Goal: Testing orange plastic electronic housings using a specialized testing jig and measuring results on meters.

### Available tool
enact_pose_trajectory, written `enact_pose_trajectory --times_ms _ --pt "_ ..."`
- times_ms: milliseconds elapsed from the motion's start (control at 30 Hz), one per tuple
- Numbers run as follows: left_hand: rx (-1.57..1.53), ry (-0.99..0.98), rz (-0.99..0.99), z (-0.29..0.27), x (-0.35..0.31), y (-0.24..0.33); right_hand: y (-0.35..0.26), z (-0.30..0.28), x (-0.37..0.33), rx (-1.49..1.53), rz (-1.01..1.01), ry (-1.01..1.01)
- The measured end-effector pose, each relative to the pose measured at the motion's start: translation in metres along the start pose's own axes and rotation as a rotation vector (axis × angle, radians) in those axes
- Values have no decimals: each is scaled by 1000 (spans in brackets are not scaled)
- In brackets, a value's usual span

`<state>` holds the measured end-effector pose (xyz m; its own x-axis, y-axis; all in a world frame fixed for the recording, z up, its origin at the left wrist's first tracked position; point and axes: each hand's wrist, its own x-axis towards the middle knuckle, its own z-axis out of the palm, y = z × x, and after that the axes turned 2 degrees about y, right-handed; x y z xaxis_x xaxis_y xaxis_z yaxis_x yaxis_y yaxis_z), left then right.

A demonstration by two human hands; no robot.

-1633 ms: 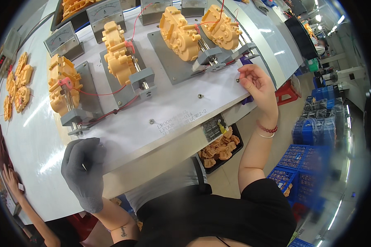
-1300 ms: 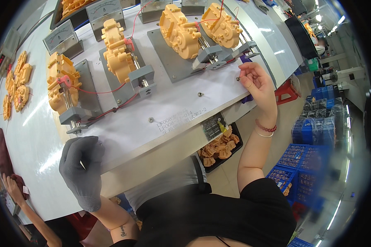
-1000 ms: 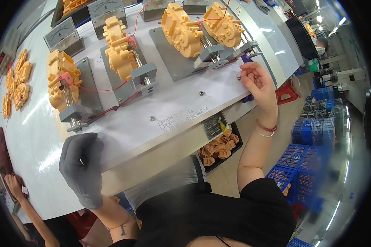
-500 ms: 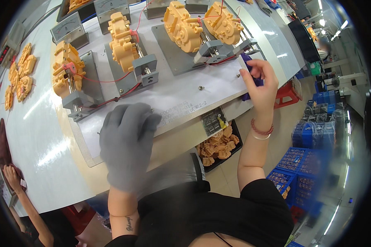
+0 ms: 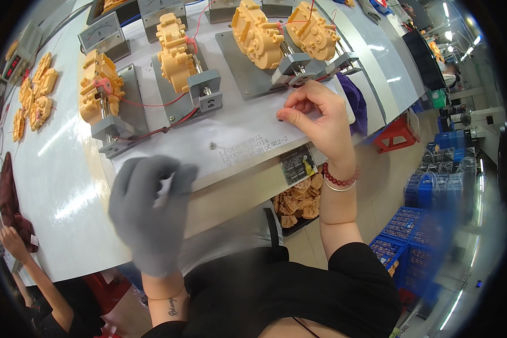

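Note:
My left hand point(image 5: 152, 211), in a grey glove and slightly blurred, is over the near edge of the white sheet point(image 5: 208, 121). Its fingers curl round toward the thumb; whatever they hold, if anything, is hidden. My bare right hand point(image 5: 321, 121) is closed in a pinch low over the sheet's right part, with a tiny dark bit of a small metal part point(image 5: 280, 119) at its fingertips. Another small metal part point(image 5: 212, 145) stands on the sheet between my hands. Beyond are several yellow plastic gear housings point(image 5: 174, 59) on grey metal fixtures point(image 5: 204, 90), with red wires.
A purple cloth point(image 5: 353, 104) lies right of my right hand. Panel meters point(image 5: 100, 35) stand at the back. More yellow housings point(image 5: 39, 110) lie at left. Below the table edge is a tray of yellow parts point(image 5: 298, 203). Another person's hand point(image 5: 14, 242) is at far left.
My right hand has moved left from the purple cloth, and its fingers have closed at the place of a small metal part. My left hand has drawn back left and toward me.

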<state>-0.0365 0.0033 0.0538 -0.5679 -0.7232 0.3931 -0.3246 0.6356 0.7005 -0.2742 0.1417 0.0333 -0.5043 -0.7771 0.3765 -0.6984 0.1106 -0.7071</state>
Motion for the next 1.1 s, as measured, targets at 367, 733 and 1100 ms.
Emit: enact_pose_trajectory --times_ms 367,733,1100 --pt "65 -70 -88 -30 3 -48 9 -3 -11 415 37 260" --pt "81 -100 -99 -30 5 -49 9 -3 -13 433 52 286" --pt "6 -142 -106 -33 6 -51 5 -2 -13 388 53 248"
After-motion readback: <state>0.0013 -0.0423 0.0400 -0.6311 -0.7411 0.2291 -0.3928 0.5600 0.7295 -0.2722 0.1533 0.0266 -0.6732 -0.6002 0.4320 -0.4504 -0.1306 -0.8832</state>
